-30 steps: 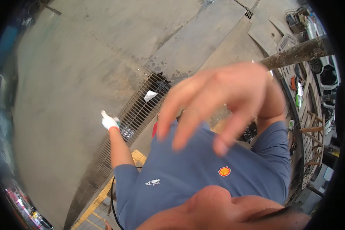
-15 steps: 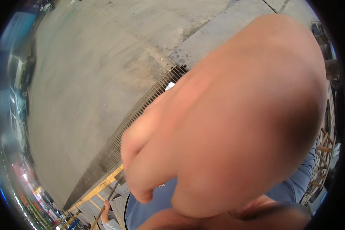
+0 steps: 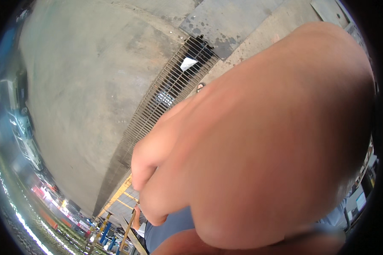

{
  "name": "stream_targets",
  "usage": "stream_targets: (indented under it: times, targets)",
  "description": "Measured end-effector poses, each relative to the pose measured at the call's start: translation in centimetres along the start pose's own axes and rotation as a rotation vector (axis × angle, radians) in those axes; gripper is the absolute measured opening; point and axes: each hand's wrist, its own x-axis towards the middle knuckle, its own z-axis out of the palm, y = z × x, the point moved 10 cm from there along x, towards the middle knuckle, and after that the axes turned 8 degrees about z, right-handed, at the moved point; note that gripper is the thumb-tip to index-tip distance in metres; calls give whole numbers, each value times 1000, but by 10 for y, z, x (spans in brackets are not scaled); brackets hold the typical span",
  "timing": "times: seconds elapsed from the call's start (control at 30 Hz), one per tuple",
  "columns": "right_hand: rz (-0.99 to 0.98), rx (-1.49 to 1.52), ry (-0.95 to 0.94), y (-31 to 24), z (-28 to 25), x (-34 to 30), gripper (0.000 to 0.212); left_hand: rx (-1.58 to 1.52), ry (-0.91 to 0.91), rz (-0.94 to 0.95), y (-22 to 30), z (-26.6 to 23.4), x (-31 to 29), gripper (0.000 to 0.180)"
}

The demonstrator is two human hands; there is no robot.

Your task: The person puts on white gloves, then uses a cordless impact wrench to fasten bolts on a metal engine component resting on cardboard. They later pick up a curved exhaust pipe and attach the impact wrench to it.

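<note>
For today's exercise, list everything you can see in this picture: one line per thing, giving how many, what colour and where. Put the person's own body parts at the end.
Concrete floor: one, grey, stained, fills the upper left.
Drain grate: one, dark metal bars, runs diagonally from top centre toward the lower left.
Scrap of paper: one, white, lies on the grate near its upper end.
Yellow frames: several bars, yellow, at the grate's lower end.
Blue shirt: one, blue-grey, bottom centre.
Hand: one, bare, very close to the lens, blurred, covers the right half; which hand it is cannot be told.
</note>
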Motion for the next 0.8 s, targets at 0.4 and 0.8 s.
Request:
stream_targets:
  times: [0.4,0.8]
  targets:
    - [35,-6,17,15,-14,-13,30,53,-15,25,15,3,12,69]
    - [-7,79,48,67,-10,-41,29,171,-31,-58,-39,30,-11,68]
